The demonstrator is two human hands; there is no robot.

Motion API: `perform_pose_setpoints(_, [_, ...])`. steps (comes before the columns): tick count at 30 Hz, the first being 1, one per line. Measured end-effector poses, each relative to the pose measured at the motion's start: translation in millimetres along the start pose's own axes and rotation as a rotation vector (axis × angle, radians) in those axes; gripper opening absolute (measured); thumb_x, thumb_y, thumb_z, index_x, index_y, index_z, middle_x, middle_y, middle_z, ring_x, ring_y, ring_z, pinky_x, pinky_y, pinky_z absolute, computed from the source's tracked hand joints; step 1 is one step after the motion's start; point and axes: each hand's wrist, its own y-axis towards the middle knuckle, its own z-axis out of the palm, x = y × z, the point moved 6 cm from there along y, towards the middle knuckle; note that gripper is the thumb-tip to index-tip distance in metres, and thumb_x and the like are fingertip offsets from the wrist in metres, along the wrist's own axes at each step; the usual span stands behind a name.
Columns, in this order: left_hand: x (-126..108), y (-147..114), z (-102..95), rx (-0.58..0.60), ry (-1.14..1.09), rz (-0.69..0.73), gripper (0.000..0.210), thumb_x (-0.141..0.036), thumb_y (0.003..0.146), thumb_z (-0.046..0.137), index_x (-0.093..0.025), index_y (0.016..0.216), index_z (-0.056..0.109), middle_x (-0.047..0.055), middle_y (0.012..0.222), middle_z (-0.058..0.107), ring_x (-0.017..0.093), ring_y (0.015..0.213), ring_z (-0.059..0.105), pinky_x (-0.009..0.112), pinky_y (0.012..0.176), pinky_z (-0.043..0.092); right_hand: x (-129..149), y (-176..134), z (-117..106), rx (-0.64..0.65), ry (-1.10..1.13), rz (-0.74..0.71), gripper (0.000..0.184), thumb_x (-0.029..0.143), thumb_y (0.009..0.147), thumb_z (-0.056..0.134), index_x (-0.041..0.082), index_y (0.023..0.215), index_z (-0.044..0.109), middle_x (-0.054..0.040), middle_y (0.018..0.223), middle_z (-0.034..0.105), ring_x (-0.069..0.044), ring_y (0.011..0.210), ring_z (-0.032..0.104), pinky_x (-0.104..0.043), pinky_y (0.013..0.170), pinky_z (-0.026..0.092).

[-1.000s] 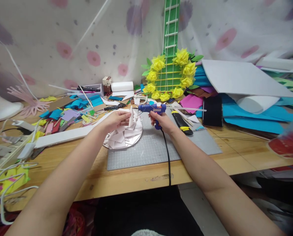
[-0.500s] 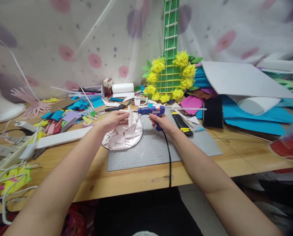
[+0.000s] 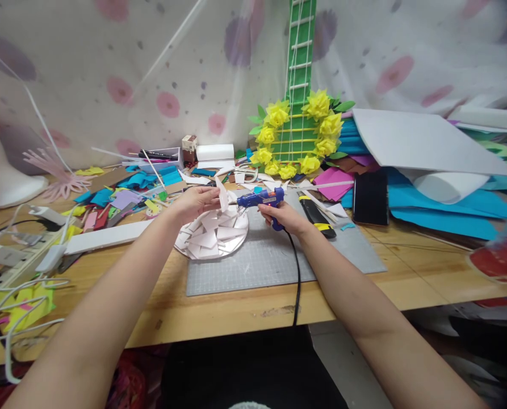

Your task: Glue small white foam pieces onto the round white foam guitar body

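My left hand (image 3: 198,203) pinches a small pale pink paper piece (image 3: 222,195), raised above a round plate (image 3: 240,241) heaped with similar pale pieces (image 3: 204,240). In my right hand (image 3: 282,214) is a blue hot glue gun (image 3: 257,198), its nozzle pointing left at the paper piece; whether the two touch I cannot tell. A long clear glue stick (image 3: 327,184) juts from the gun's back end, and a black cord hangs down from its handle. Beneath lies a grey cutting mat (image 3: 244,279), with a black and yellow utility knife (image 3: 316,215) on it.
A green paper guitar (image 3: 296,133) with yellow flowers stands behind. Coloured paper scraps (image 3: 121,199) and a white strip (image 3: 108,237) lie left, near a power strip (image 3: 27,267) with tangled cables. A black phone (image 3: 370,199) and blue sheets (image 3: 440,207) lie right.
The paper piece in my left hand has tilted, its top now leaning left. The glue gun is still in my right hand, its nozzle close to the piece. The view has shifted slightly.
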Motion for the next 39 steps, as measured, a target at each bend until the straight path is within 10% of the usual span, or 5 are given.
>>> perform_pose_setpoints(11, [0.6, 5.0, -12.3, -0.006, 0.015, 0.065, 0.012, -0.022, 0.076, 0.067, -0.011, 0.080, 0.066, 0.007, 0.074, 0.069, 0.012, 0.068, 0.066, 0.025, 0.075, 0.054, 5.9, -2.3, -0.1, 0.014, 0.021, -0.046, 0.038, 0.055, 0.067, 0.064, 0.017, 0.070, 0.061, -0.0051, 0.075, 0.063, -0.011, 0.059, 0.051, -0.022, 0.046, 0.039])
perform_pose_setpoints(39, [15.3, 0.3, 11.6, 0.121, 0.061, -0.059, 0.025, -0.028, 0.061, 0.079, -0.010, 0.075, 0.068, 0.004, 0.072, 0.066, 0.009, 0.065, 0.060, 0.022, 0.068, 0.048, 1.7, 4.1, -3.2, -0.111, 0.101, -0.042, 0.042, 0.058, 0.059, 0.069, 0.019, 0.064, 0.052, 0.0032, 0.054, 0.048, -0.009, 0.048, 0.046, -0.025, 0.047, 0.040])
